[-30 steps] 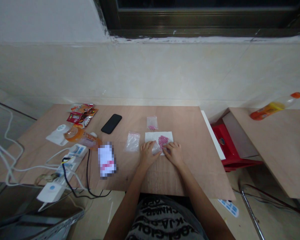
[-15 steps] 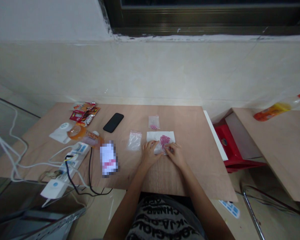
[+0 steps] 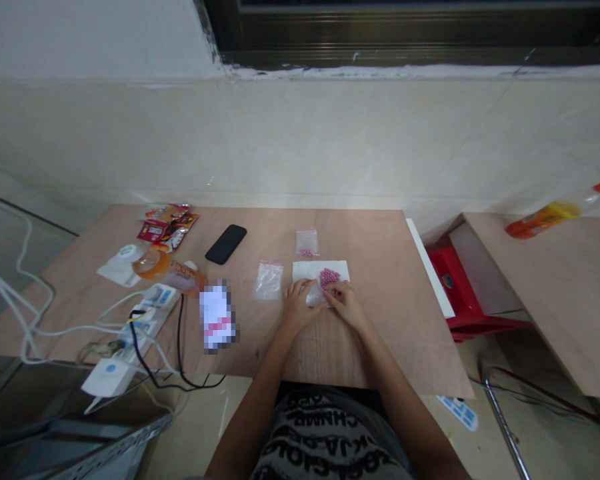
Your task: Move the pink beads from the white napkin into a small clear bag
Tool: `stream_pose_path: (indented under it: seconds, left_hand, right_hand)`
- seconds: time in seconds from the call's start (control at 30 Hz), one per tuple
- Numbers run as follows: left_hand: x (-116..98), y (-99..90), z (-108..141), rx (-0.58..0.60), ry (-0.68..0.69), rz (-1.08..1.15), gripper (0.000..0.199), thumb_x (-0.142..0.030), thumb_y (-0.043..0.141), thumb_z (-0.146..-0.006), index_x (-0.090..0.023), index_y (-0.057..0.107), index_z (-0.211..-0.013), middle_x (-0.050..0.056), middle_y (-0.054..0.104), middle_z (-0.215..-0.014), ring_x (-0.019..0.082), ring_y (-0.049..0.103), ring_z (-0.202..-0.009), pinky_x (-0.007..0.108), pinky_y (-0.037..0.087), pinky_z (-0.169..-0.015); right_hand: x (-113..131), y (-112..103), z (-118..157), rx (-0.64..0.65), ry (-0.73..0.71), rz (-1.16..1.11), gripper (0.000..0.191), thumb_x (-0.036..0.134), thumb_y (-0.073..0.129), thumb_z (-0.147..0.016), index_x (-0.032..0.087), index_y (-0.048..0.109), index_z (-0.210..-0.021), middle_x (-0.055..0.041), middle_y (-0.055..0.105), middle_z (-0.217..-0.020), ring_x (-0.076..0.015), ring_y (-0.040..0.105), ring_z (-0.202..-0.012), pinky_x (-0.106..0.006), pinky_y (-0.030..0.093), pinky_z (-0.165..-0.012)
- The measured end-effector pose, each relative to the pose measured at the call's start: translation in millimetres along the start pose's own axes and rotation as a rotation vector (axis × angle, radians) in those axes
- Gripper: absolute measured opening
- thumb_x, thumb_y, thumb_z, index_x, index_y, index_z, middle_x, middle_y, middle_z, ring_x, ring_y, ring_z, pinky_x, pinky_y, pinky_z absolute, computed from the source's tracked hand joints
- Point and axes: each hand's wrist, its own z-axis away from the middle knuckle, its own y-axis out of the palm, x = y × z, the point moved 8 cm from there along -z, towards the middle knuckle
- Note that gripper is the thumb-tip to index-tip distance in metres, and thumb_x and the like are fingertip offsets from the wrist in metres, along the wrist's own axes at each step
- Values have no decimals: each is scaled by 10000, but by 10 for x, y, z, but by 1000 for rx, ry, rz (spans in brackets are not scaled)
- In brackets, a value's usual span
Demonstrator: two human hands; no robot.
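A pile of small pink beads [image 3: 329, 276] rests on a white sheet of paper [image 3: 306, 268] on the wooden table. My left hand [image 3: 295, 312] lies over the paper's lower left, its fingers and thumb curled round a small clear plastic bag [image 3: 314, 295]. At the bag's right side, just below the beads, my right hand [image 3: 348, 305] has its thumb and fingertips pinched together. Whatever sits in that pinch is too small to make out. Beyond the paper is a little zip bag [image 3: 307, 241] with some pink beads in its bottom. Left of the paper lies another clear bag [image 3: 269, 280].
A black phone [image 3: 225, 244], a blurred-out bright screen [image 3: 217, 317], an orange drink bottle [image 3: 163, 268] and snack packets [image 3: 167, 227] occupy the left side. Cables run from a power strip [image 3: 153, 320] there. At right, a red stool [image 3: 460, 287] stands between the two tables.
My right fingertips have shifted slightly left toward the bag and the lower edge of the bead pile. My left hand stays nearly still. The whole view has shifted a little.
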Motion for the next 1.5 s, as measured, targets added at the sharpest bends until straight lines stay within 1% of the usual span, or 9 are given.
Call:
stream_pose_path:
  seconds: [0.2, 0.33, 0.4, 0.5, 0.63, 0.77, 1.2, 1.4, 1.5]
  left_hand:
    - [-7, -10, 1, -22, 12, -10, 636, -476, 756, -722, -251, 558, -1282, 79, 597, -1225, 270, 538, -1129, 434, 404, -990]
    - [-14, -60, -6, -69, -2, -18, 627, -463, 766, -715, -235, 560, -1262, 85, 613, -1197, 270, 553, -1105, 436, 411, -979]
    - [-9, -91, -9, -98, -17, -13, 633, -459, 770, -711, -232, 553, -1260, 87, 617, -1193, 271, 558, -1109, 437, 411, -982]
    - [8, -119, -7, -125, -42, -5, 645, -454, 766, -716, -234, 532, -1274, 87, 615, -1204, 270, 556, -1132, 436, 410, -993]
    - [27, -112, -8, -116, -55, 11, 630, -447, 754, -728, -244, 518, -1276, 83, 618, -1208, 265, 556, -1140, 428, 415, -993]
    - [40, -116, -15, -121, -58, 20, 607, -452, 755, -723, -247, 530, -1248, 78, 633, -1182, 265, 575, -1109, 431, 430, -973]
    - [27, -128, -30, -107, -59, 70, 559, -428, 749, -728, -238, 549, -1214, 75, 646, -1159, 260, 580, -1101, 441, 444, -974]
    - [28, -115, -32, -79, -71, 76, 555, -420, 758, -717, -246, 561, -1206, 73, 647, -1160, 267, 583, -1095, 441, 446, -968]
    - [22, -115, -36, -73, -64, 76, 555, -416, 754, -722, -247, 556, -1212, 73, 644, -1168, 266, 582, -1101, 436, 440, -970]
  right_hand:
    - [-14, -5, 4, -9, 2, -9, 222, 377, 565, -893, 209, 710, -916, -49, 660, -756, -202, 556, -743, -336, 430, -718]
    - [-54, -53, 24, -61, 41, 19, 228, 377, 558, -891, 212, 714, -899, -41, 665, -753, -191, 562, -715, -327, 415, -722]
    - [-76, -76, 48, -84, 76, 69, 231, 381, 561, -887, 211, 715, -904, -35, 658, -739, -186, 563, -706, -320, 402, -721]
    - [-73, -76, 83, -76, 118, 185, 224, 387, 579, -874, 210, 713, -907, -25, 645, -717, -186, 566, -721, -319, 375, -745]
    - [-22, -41, 97, -40, 145, 342, 207, 382, 587, -870, 216, 706, -905, -32, 666, -765, -203, 575, -797, -335, 329, -796]
    - [4, -12, 88, -30, 163, 424, 198, 381, 587, -868, 217, 696, -887, -45, 681, -822, -216, 562, -839, -332, 306, -790]
    - [40, 23, 96, 11, 157, 435, 159, 298, 562, -887, 220, 701, -894, -34, 686, -826, -211, 552, -875, -335, 277, -814]
    - [13, 0, 98, -9, 153, 426, 179, 332, 567, -892, 223, 708, -893, -36, 693, -831, -214, 556, -881, -338, 275, -828]
    - [5, 16, 97, 6, 152, 430, 172, 333, 571, -891, 226, 706, -893, -31, 699, -844, -215, 553, -878, -338, 274, -817]
